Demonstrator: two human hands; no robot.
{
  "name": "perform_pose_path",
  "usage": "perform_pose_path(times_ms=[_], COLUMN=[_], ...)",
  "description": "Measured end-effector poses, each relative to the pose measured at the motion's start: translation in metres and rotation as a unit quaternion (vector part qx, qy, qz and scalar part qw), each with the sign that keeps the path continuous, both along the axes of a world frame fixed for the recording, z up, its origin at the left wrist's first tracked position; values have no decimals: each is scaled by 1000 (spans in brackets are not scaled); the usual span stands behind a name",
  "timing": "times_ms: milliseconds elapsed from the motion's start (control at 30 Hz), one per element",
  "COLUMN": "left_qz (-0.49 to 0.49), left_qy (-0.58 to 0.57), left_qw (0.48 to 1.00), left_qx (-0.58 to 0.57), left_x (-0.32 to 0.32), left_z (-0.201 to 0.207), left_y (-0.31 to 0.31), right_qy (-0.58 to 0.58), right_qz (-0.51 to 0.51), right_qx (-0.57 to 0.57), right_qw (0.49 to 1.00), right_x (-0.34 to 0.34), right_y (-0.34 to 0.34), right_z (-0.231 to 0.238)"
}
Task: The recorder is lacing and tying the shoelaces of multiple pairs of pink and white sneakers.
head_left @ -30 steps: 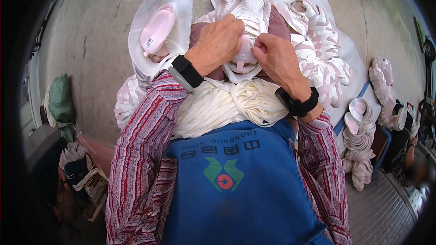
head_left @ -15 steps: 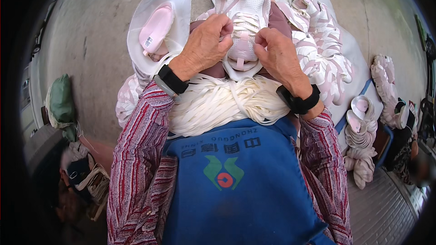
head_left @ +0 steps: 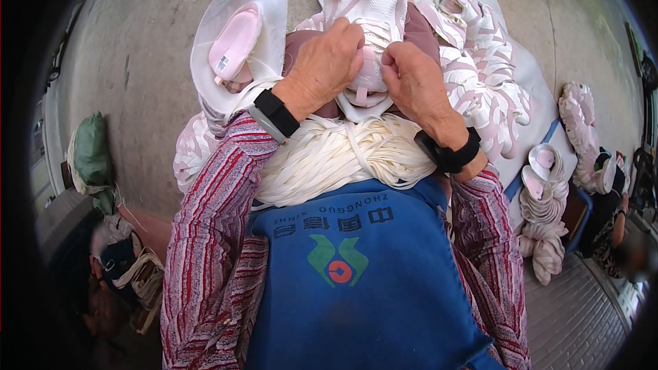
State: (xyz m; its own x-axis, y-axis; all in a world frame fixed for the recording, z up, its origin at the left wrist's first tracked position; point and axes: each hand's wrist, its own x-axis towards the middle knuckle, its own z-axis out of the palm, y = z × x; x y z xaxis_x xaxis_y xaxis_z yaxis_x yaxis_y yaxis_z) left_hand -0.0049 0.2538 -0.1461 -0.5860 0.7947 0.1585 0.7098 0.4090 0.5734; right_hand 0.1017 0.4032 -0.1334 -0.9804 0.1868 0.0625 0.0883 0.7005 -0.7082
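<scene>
A white and pink shoe upper [head_left: 380, 10] lies over my legs with its tongue toward me. Pale shoelace [head_left: 375, 29] crosses its front in rows. My left hand [head_left: 327, 62] is closed over the left side of the lacing, pinching the shoelace; its fingertips are partly hidden behind the knuckles. On the opposite edge my right hand [head_left: 417, 81] is closed too, thumb and forefinger together on the shoelace at the eyelets. A thick bundle of cream laces [head_left: 343, 157] rests in my lap, just below the upper, on my blue apron [head_left: 363, 247].
At the left stands a white curved piece [head_left: 274, 0] with a pink shoe part [head_left: 235, 34] inside. Many white and pink uppers [head_left: 483, 62] lie on a pale sheet [head_left: 538, 89] to the right. Stacked shoe parts [head_left: 545, 199] sit farther right, near another person [head_left: 610, 233]. A green sack [head_left: 92, 151] stands far left.
My left hand has moved right and slightly up across the lacing, its wrist turning inward. My right hand stays near the same eyelets, its fingers more curled.
</scene>
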Motion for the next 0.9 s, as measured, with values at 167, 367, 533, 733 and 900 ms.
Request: perform_pose_path(times_ms=[167, 367, 533, 733, 900], left_qz=[17, -36, -52, 46, 49], left_qy=[56, 73, 22, -93, -108], left_qw=[998, 997, 998, 992, 993], left_qx=[3, -17, 25, 69, 17], left_x=[7, 7, 7, 12, 5], left_z=[-8, -3, 4, 7, 5], left_y=[1, -6, -18, -28, -38], right_qy=[54, 52, 3, 7, 54], right_qz=[134, 209, 160, 74, 29], right_qx=[306, 328, 247, 122, 81], right_qw=[941, 920, 956, 990, 995], right_x=[-14, 15, 28, 25, 10], right_y=[17, 34, 32, 26, 20], right_z=[30, 19, 7, 17, 9])
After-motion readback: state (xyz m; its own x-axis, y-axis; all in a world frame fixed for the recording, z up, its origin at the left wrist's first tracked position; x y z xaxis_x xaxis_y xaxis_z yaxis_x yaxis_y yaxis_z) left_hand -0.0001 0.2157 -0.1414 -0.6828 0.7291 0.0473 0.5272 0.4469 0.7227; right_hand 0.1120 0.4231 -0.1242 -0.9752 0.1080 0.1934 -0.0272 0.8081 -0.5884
